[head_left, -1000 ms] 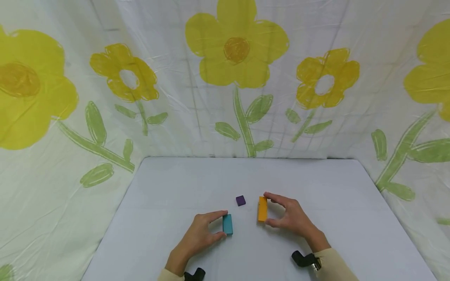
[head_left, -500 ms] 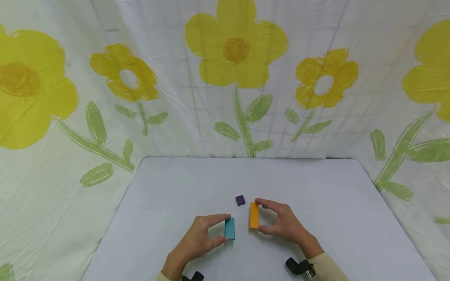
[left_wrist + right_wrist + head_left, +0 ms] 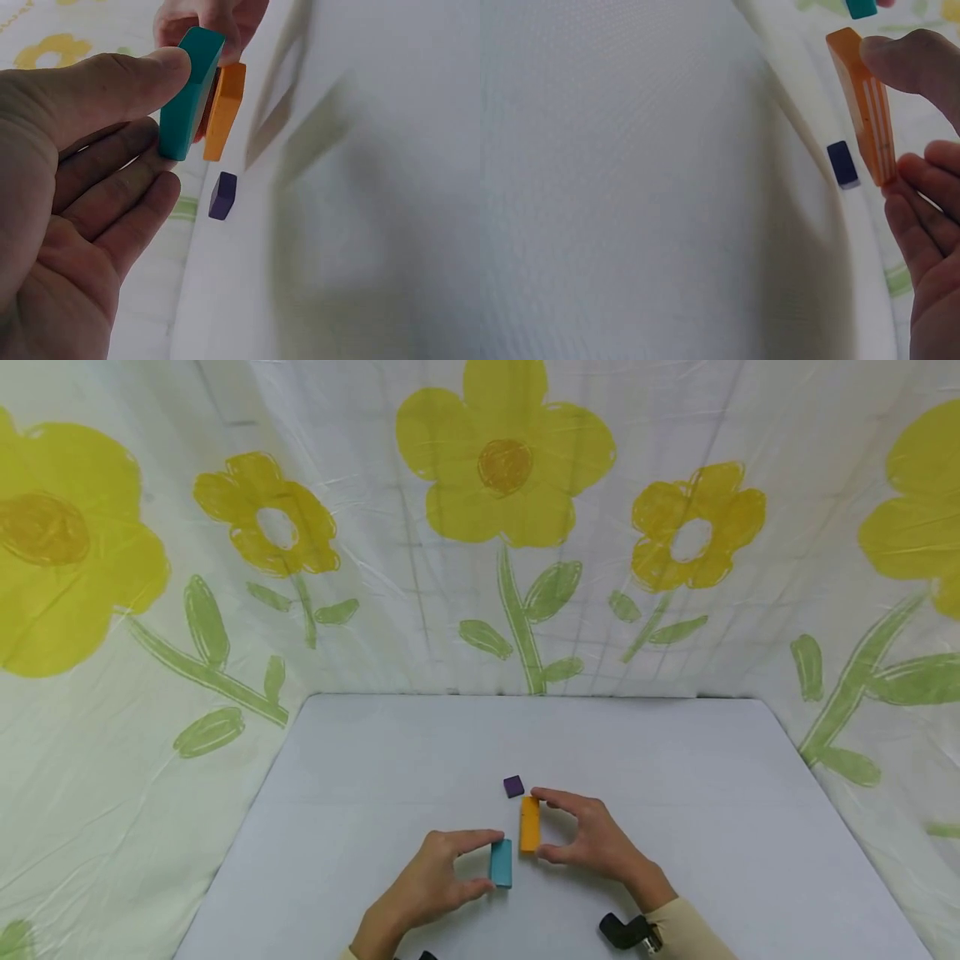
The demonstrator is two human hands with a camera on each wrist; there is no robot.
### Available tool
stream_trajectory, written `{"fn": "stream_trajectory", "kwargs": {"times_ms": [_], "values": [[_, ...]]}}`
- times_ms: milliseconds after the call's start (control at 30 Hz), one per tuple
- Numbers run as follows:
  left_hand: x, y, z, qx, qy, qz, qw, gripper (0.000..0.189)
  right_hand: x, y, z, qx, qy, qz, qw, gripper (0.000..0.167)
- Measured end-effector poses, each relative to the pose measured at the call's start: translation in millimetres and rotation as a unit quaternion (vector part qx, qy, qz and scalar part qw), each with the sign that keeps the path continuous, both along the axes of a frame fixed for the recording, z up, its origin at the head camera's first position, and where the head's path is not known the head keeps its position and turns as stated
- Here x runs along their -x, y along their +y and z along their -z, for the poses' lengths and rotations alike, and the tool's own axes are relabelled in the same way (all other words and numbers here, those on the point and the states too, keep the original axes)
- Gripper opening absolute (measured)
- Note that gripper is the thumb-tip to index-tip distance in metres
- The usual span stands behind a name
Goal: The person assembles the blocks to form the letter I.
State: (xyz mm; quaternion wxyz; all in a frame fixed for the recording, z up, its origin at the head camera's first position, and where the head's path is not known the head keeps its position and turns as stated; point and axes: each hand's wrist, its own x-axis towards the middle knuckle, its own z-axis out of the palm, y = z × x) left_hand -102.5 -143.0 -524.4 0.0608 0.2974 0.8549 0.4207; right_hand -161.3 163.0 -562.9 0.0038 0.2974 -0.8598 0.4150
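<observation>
My left hand (image 3: 435, 877) pinches a teal block (image 3: 501, 863) by its two ends between thumb and fingers. Likewise, my right hand (image 3: 596, 839) pinches an orange block (image 3: 529, 825) end to end; white stripes run along one side of the orange block (image 3: 870, 112) in the right wrist view. Both blocks stand side by side with a narrow gap, the orange one a little farther forward. Just beyond them, a small dark purple block (image 3: 513, 786) lies on the table, untouched. In the left wrist view the teal block (image 3: 187, 97) partly covers the orange one.
A white table (image 3: 360, 760) lies under the hands. Behind and beside it hangs a white curtain (image 3: 360, 652) printed with yellow flowers. A black wrist camera (image 3: 626, 932) is strapped at the right sleeve.
The right hand has brought the orange block leftward and slightly nearer. The left hand has brought the teal block rightward and nearer, narrowing the gap. The purple block has stayed put.
</observation>
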Motion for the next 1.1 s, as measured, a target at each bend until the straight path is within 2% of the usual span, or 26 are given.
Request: {"fn": "stream_trajectory", "kwargs": {"times_ms": [300,533,867,1100], "values": [[-3.7,6.1,3.0,-0.009,-0.014,0.012,0.9998,0.059,-1.1,-5.8,4.4,0.011,0.014,-0.010,0.9998,0.080],[-7.0,8.7,9.2,-0.015,-0.007,0.016,0.9998,0.059,-1.4,-8.4,10.7,0.003,0.026,-0.013,0.9996,0.079],[-8.7,13.1,14.5,0.008,-0.057,0.008,0.9983,0.057,-1.4,-11.7,13.2,-0.017,0.006,-0.005,0.9998,0.081],[-9.1,15.5,19.2,0.013,-0.055,0.011,0.9983,0.058,0.2,-12.8,17.3,-0.042,0.006,-0.003,0.9991,0.083]]}}
